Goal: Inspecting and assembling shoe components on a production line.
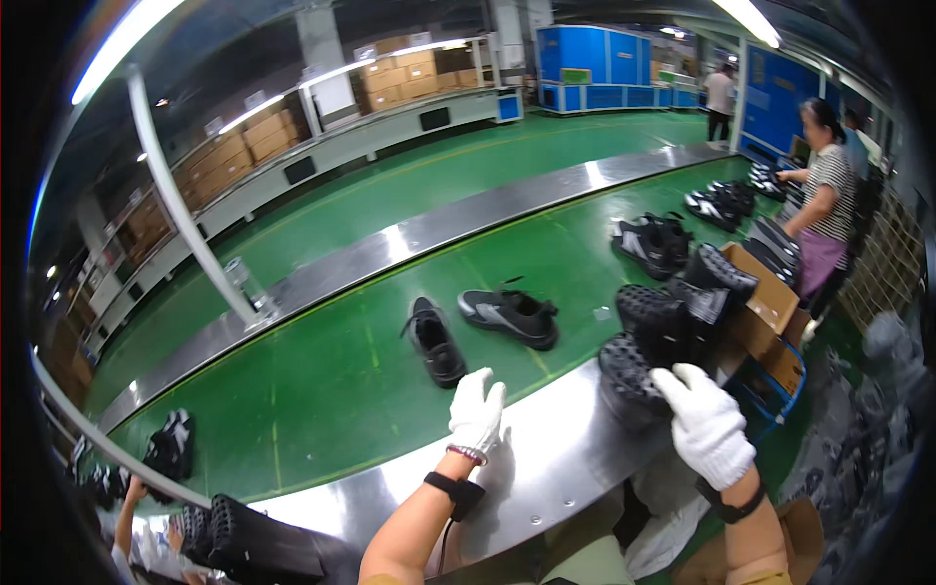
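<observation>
My left hand (476, 413), in a white knit glove, is held over the metal edge of the line with thumb and fingers apart and nothing between them. Just beyond it a black shoe (433, 343) stands on the green belt, toe pointing away. A grey-and-black shoe (509, 314) with dark laces lies to its right. My right hand (706, 425), gloved too, has its fingers stretched toward a black studded sole (628, 369); whether they touch it cannot be made out. That sole belongs to a stack of black shoes or soles (651, 320) on the metal edge.
More shoes (651, 244) sit farther right along the belt. An opened cardboard box (765, 292) stands beside the stack. A co-worker (827, 195) in a striped top works at right; another person's hand (135, 489) is at lower left. A white post (190, 205) rises at left.
</observation>
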A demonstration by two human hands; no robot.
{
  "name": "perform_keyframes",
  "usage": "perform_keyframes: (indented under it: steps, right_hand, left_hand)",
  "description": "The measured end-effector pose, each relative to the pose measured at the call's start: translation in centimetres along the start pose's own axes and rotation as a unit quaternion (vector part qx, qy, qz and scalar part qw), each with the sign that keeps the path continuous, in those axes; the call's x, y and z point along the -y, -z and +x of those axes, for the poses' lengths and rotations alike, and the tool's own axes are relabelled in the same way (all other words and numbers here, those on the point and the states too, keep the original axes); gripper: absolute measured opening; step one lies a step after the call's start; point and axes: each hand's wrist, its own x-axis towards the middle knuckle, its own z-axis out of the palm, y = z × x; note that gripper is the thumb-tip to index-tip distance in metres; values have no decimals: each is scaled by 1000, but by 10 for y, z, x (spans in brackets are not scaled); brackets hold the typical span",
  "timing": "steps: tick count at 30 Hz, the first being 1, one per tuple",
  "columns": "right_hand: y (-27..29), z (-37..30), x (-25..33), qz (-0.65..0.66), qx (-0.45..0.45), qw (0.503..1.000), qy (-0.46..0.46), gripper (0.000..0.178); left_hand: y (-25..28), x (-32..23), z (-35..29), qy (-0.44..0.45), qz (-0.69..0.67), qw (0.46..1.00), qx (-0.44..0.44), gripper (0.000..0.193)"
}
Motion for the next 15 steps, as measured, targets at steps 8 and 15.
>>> perform_keyframes:
  steps: [8, 15]
  right_hand:
    - [6, -28, 37, 29, -180, 976, -120, 56]
    - [-67, 11, 106, 183, -98, 974, 93, 35]
  left_hand:
    - [41, 50, 71, -89, 262, 960, -41, 42]
    - [36, 65, 108, 1, 374, 926, 58, 35]
